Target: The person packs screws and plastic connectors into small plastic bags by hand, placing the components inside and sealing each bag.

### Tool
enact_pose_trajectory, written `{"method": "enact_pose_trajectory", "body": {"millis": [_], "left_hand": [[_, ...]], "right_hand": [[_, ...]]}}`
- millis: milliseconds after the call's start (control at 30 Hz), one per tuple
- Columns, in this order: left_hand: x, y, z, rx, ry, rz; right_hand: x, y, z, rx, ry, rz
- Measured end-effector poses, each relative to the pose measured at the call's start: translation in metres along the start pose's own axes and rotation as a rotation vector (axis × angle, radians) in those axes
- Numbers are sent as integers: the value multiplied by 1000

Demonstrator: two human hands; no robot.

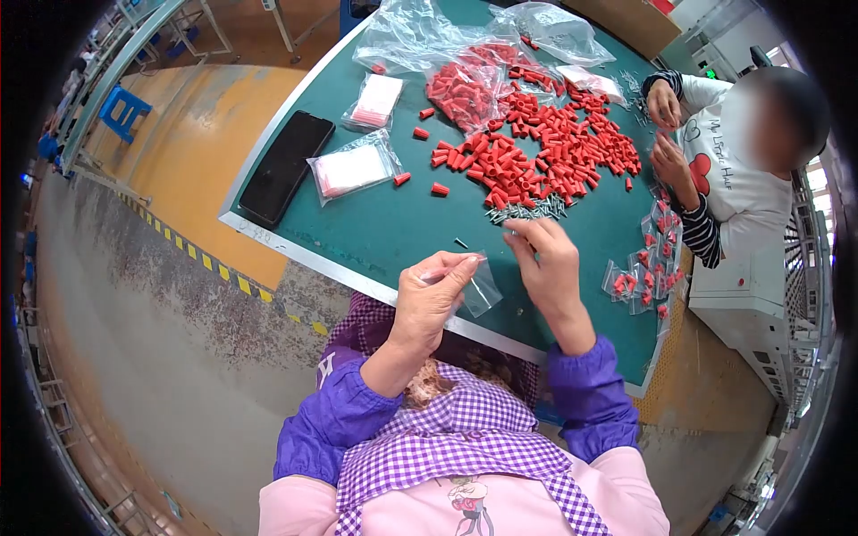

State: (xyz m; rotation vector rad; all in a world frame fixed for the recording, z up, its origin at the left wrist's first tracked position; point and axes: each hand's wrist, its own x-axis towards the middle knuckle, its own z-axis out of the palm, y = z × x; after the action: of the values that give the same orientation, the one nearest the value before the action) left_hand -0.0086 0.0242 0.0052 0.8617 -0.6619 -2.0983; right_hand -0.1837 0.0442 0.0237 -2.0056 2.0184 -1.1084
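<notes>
My left hand (433, 299) is closed, pinching a small clear zip bag (483, 290) by its upper edge above the table's front edge. My right hand (547, 272) is held palm down, with thumb and forefinger apart. Its fingertips are beside a small heap of silver screws (534, 211), and I see nothing between them. Just beyond the screws spreads a large pile of short red plastic tubes (536, 152). One loose screw (460, 242) lies on the green table (375, 237) above my left hand.
At left, a black phone (286, 168) lies near packs of empty bags (356, 171). Filled small bags (645, 272) gather along the right edge. Across the table a co-worker's hands (666, 134) work near more screws. Large clear plastic bags (411, 40) lie at the back.
</notes>
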Motion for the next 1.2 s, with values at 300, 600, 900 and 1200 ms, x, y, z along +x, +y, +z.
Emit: {"method": "enact_pose_trajectory", "body": {"millis": [300, 600, 900, 1200], "left_hand": [[4, -12, 2, 200, 35, 273], [-4, 1, 3, 280, 41, 51], [0, -7, 0, 585, 47, 411], [3, -6, 4, 742, 69, 539]], "right_hand": [[30, 13, 6, -457, -235, -327], [35, 27, 12, -141, -215, -63], [25, 37, 14, 139, -162, 155], [22, 43, 11, 608, -111, 451]]}}
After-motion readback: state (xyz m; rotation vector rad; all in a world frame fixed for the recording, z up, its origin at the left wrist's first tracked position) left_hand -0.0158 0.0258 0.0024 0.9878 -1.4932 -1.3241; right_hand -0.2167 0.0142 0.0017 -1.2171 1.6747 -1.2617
